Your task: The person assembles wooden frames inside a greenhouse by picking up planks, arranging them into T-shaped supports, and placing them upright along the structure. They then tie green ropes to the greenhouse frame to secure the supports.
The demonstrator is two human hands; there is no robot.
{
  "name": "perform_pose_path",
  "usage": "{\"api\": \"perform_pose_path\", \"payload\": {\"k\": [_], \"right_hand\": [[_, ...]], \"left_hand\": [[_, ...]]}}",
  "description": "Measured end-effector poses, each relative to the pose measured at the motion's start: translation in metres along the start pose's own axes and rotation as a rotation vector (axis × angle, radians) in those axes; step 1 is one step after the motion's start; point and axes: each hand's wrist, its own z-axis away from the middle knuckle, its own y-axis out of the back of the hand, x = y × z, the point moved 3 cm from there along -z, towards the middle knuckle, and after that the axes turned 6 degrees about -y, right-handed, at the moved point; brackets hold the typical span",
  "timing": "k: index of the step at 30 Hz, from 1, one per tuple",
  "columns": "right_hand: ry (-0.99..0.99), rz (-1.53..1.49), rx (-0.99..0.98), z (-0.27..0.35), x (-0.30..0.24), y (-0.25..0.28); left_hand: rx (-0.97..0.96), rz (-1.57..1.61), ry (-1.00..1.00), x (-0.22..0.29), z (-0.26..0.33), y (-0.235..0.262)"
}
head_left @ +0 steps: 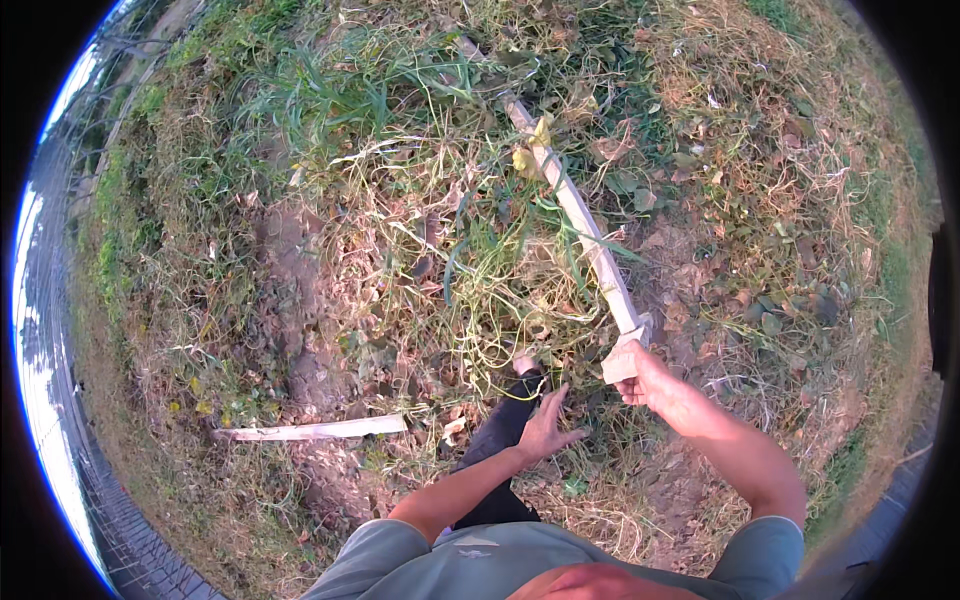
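Note:
My right hand (645, 378) is closed around the near end of a long, pale, flat strip (580, 215). From there the strip runs up and to the left over the plants, and leaves and grass blades cross it in places. I cannot tell what it is made of. My left hand (545, 430) is held over the ground in front of my dark trouser leg (497, 430), fingers apart and holding nothing. Just beyond it lies a tangle of yellow-green vines (510, 300). At the left, a shorter pale strip (315, 429) lies on the ground, apart from both hands.
Dry vines and fallen leaves cover much of the plot, with bare soil (290, 260) showing between rows. Tall green grass (335, 90) grows at the far left. Paving (150, 545) borders the lower left edge.

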Motion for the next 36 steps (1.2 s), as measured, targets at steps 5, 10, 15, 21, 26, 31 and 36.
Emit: {"api": "perform_pose_path", "payload": {"k": [5, 10, 15, 21, 26, 31, 36], "right_hand": [[-0.045, 0.041, -0.175, 0.12, 0.063, -0.07], [-0.097, 0.029, -0.27, 0.209, 0.131, -0.108], [0.701, 0.214, -0.054, 0.238, 0.182, -0.106], [0.992, 0.237, 0.167, 0.196, 0.308, -0.152], [1.35, 0.077, -0.127, 0.194, 0.394, -0.216], [1.107, 0.555, 0.566, 0.198, 0.416, -0.242], [1.311, 0.545, 0.285, 0.2, 0.409, -0.288]], "left_hand": [[0.313, 0.121, -0.285, 0.081, 0.037, 0.018], [0.322, 0.199, -0.219, 0.106, 0.119, 0.028], [0.569, 0.236, -0.431, 0.118, 0.209, 0.095], [0.866, 0.499, -0.571, 0.173, 0.306, 0.197], [0.755, 0.563, -0.683, 0.209, 0.376, 0.172], [0.732, 0.412, -0.628, 0.194, 0.415, 0.141], [0.829, 0.515, -0.605, 0.161, 0.459, 0.177]]}}
